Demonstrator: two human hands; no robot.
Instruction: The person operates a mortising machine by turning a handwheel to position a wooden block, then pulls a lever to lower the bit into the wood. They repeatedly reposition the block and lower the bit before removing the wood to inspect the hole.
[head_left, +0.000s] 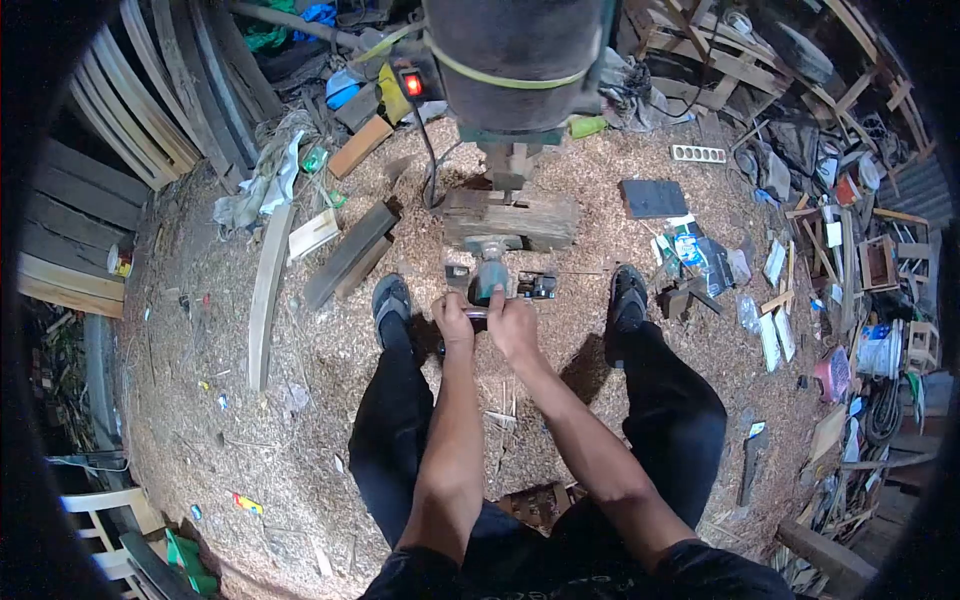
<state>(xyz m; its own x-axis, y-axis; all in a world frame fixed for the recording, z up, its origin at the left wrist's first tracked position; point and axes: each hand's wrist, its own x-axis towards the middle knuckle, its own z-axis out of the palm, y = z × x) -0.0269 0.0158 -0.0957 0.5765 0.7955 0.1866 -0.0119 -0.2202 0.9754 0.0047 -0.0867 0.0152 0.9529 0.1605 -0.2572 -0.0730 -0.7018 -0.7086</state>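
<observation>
In the head view my left hand (455,320) and my right hand (513,322) are close together in front of a machine. Both have their fingers closed on a small shiny purplish piece (477,313), whose kind I cannot make out. My right thumb points up along a teal machine part (491,278), which stands just beyond the hands. Dark metal fittings (538,286) flank that part. Behind it a rough wooden block (512,220) lies across, under the machine's dark round body (515,60) with its yellowish band. My fingertips are partly hidden.
A red switch (412,84) glows on the machine, with a cable hanging down. Wood shavings cover the floor. Timber pieces (350,255) lie to the left, and a dark flat box (653,199) and a white power strip (698,154) to the right. My shod feet (627,297) flank the machine.
</observation>
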